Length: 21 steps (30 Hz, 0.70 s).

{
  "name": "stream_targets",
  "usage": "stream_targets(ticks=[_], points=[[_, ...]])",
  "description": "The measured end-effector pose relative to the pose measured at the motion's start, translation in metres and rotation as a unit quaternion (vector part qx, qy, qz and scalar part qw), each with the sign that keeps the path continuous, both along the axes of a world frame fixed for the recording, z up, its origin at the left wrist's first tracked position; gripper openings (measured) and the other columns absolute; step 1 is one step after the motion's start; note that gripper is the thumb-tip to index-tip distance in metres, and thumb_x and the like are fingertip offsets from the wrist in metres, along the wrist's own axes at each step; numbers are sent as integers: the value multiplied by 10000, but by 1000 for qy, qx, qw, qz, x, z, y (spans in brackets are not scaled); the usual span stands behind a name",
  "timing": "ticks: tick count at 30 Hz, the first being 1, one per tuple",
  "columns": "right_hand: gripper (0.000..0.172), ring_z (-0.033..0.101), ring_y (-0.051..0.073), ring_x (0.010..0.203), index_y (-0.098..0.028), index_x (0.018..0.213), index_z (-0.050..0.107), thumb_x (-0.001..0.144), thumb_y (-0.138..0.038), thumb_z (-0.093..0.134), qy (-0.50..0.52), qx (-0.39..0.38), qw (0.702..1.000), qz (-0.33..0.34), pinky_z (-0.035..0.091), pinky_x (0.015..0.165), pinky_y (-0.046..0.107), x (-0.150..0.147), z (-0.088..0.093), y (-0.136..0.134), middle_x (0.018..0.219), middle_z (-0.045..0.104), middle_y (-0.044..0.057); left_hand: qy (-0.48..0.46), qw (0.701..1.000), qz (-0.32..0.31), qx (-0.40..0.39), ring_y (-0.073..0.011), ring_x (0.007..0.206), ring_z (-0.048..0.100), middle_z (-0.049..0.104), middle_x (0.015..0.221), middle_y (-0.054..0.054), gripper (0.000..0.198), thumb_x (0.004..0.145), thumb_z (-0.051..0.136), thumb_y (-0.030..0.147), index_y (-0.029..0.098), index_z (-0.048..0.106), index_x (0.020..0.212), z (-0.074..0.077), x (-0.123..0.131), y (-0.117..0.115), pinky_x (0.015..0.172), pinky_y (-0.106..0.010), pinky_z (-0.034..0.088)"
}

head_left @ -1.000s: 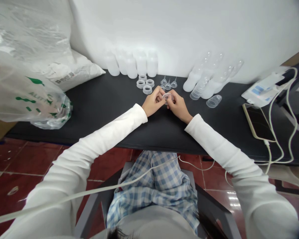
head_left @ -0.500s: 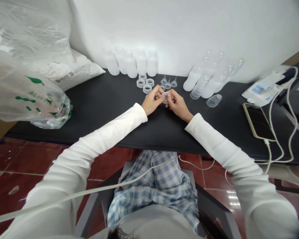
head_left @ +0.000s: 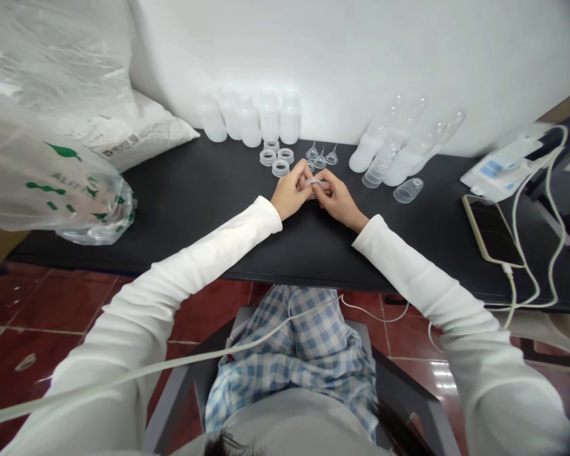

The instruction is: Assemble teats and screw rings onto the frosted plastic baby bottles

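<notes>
My left hand point(head_left: 291, 190) and my right hand point(head_left: 336, 199) meet over the table, fingers pinched round a small translucent bottle collar ring point(head_left: 315, 182). Fingers cover most of the ring, and I cannot tell whether a teat sits in it. Just beyond the hands stand several clear bottle teats point(head_left: 320, 159), tips up; the nearest is partly hidden by my left hand. Several loose collar rings point(head_left: 280, 168) lie to the left of the teats.
Several white bottles point(head_left: 250, 123) stand along the wall. Capped bottles point(head_left: 382, 164) are lined up at right, beside a loose clear cap point(head_left: 408, 190). A phone point(head_left: 493, 229) with a cable and a white box point(head_left: 496, 168) lie far right. Plastic bags point(head_left: 66, 183) fill the left.
The collar ring has tilted between my fingers, from its open face showing to nearly edge-on. My right fingers have shifted slightly left over it. The other things stay put.
</notes>
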State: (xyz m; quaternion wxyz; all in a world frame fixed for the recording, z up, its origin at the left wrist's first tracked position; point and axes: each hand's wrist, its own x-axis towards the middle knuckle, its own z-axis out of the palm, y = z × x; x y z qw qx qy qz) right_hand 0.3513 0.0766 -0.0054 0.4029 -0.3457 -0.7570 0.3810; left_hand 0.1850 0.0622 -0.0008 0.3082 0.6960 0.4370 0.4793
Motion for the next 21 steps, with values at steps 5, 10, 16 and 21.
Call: stream_targets(ticks=[5, 10, 16, 21], points=[[462, 564, 172, 660, -262, 901, 480, 919, -721, 531, -5, 10, 1000, -15, 501, 600, 325, -1, 2, -4, 716, 554, -2, 14, 1000, -1, 26, -170, 721, 581, 469, 715, 18, 211, 922, 711, 333, 237, 524, 919, 2, 0, -1, 727, -340, 493], [485, 620, 192, 719, -255, 973, 504, 942, -739, 500, -7, 12, 1000, -11, 529, 664, 344, 0, 5, -7, 725, 573, 1, 20, 999, -19, 26, -167, 733, 592, 491, 738, 16, 281, 896, 747, 411, 237, 537, 965, 0, -8, 5, 748, -339, 502], [563, 528, 131, 569, -255, 1053, 497, 950, -801, 408, -15, -9, 1000, -5, 495, 625, 307, 3, -2, -1, 689, 548, -43, 25, 996, -81, 19, -194, 779, 625, 538, 767, 4, 366, 848, 789, 460, 234, 560, 1023, 1, -18, 12, 781, -368, 528], [555, 523, 130, 542, -264, 1054, 521, 960, -796, 394, 1, -21, 999, -42, 500, 600, 306, 4, -7, 3, 671, 534, -47, 40, 994, -100, 13, -182, 755, 629, 589, 832, -12, 411, 841, 790, 460, 233, 541, 1076, 0, -16, 11, 764, -364, 535]])
